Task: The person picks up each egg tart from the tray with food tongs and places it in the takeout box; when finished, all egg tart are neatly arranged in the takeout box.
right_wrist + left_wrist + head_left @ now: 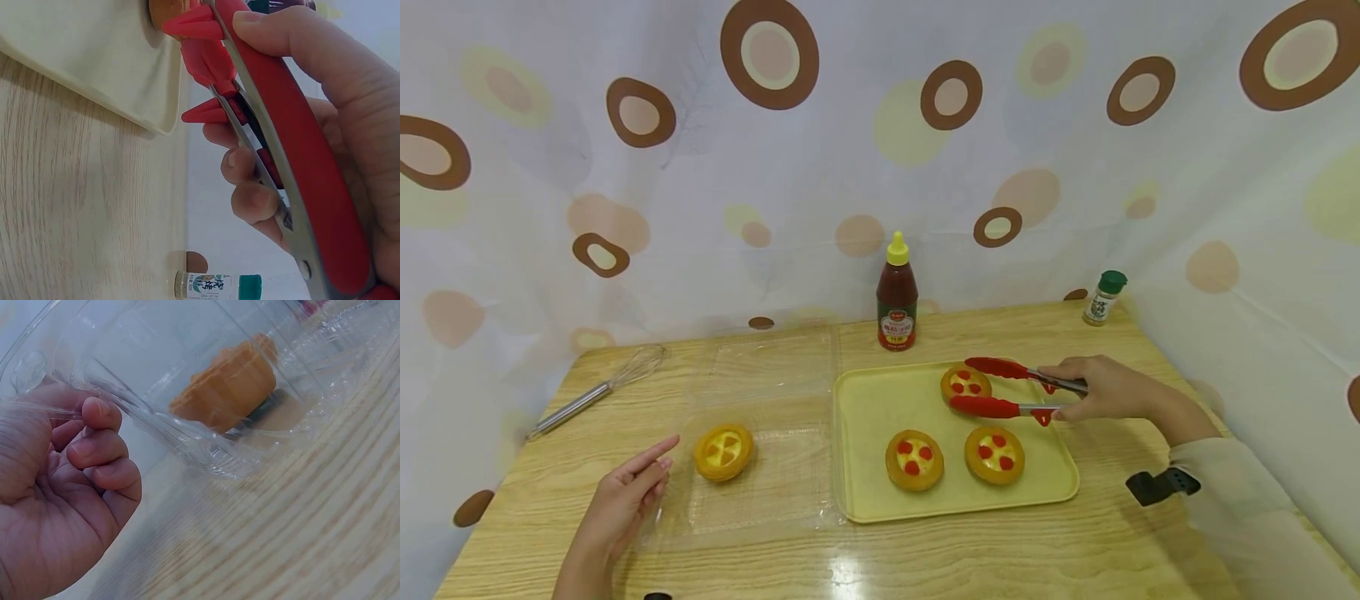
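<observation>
My right hand (1108,387) grips a pair of red-tipped tongs (988,407). Their spread arms lie on either side of an egg tart with red topping (964,382) at the back of the yellow tray (880,512); contact is hard to tell. Two similar tarts, one on the left (914,460) and one on the right (995,456), sit in front of it. With thumb and fingers, my left hand (69,481) pinches the rim of a clear plastic container (181,444). Inside that container, at its left, is a tart with orange-brown topping (723,452).
Behind the tray stands a sauce bottle with a yellow cap (897,300). A green-capped seasoning jar (1104,297) is at the back right. A whisk (597,393) lies at the left of the wooden table (925,558). Patterned cloth (820,167) hangs behind and beside the table.
</observation>
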Action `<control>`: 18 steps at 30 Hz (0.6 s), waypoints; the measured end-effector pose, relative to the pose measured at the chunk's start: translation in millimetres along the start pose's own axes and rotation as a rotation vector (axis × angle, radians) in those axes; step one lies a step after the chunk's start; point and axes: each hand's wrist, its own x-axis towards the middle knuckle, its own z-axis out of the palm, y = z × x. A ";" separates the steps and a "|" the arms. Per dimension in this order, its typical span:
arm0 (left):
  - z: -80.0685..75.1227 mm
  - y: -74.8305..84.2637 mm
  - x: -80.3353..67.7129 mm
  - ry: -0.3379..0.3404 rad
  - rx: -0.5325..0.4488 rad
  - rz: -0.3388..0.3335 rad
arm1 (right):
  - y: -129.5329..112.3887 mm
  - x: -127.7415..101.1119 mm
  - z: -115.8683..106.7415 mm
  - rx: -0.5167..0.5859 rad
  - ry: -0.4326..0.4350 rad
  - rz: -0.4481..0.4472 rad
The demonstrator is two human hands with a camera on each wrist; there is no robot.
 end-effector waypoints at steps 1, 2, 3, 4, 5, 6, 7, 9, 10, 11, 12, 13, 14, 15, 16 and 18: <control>-0.2 -0.1 0.1 -0.001 -0.003 0.003 | 0.1 0.4 0.4 0.006 -0.005 0.004; -0.4 -0.2 0.2 -0.002 -0.002 0.004 | 0.3 0.6 0.8 0.011 -0.009 0.007; -0.6 -0.3 0.4 -0.002 -0.004 0.005 | 0.4 0.8 1.2 0.012 -0.010 0.008; -0.5 -0.3 0.5 -0.002 -0.007 0.003 | 0.5 0.4 1.4 0.010 -0.009 0.007; -0.5 -0.3 0.6 -0.002 -0.010 0.001 | 0.6 0.1 1.8 0.013 -0.008 0.007; -0.4 -0.2 0.6 0.001 -0.010 -0.001 | 0.7 -0.3 2.1 0.014 -0.007 0.006; -0.5 -0.1 0.6 0.000 -0.009 -0.006 | 0.8 -0.7 2.4 0.018 -0.007 0.006; -0.7 0.2 0.3 0.001 -0.010 -0.017 | 1.2 -1.6 3.4 0.013 0.001 0.004; -0.7 0.4 0.0 0.001 -0.011 -0.022 | 1.5 -1.9 4.1 0.014 0.006 0.002; -0.9 0.5 -0.3 0.001 -0.015 -0.027 | 1.8 -2.1 4.9 0.018 0.010 0.003; -1.1 0.6 -0.6 0.001 -0.018 -0.030 | 2.2 -2.4 5.7 0.025 0.012 0.006; -1.4 0.6 -0.8 -0.001 -0.021 -0.033 | 2.6 -2.5 6.6 0.032 0.016 0.010; -1.3 0.7 -1.0 0.000 -0.022 -0.032 | 3.2 -2.7 7.6 0.036 0.020 0.012; -1.3 0.7 -1.1 0.000 -0.023 -0.031 | 3.7 -3.0 8.4 0.040 0.024 0.014; -1.2 0.6 -1.1 0.000 -0.021 -0.029 | 4.0 -3.3 9.1 0.052 0.025 0.016; -1.2 0.1 -0.6 0.003 -0.008 -0.022 | 4.9 -4.0 10.3 0.069 0.027 0.019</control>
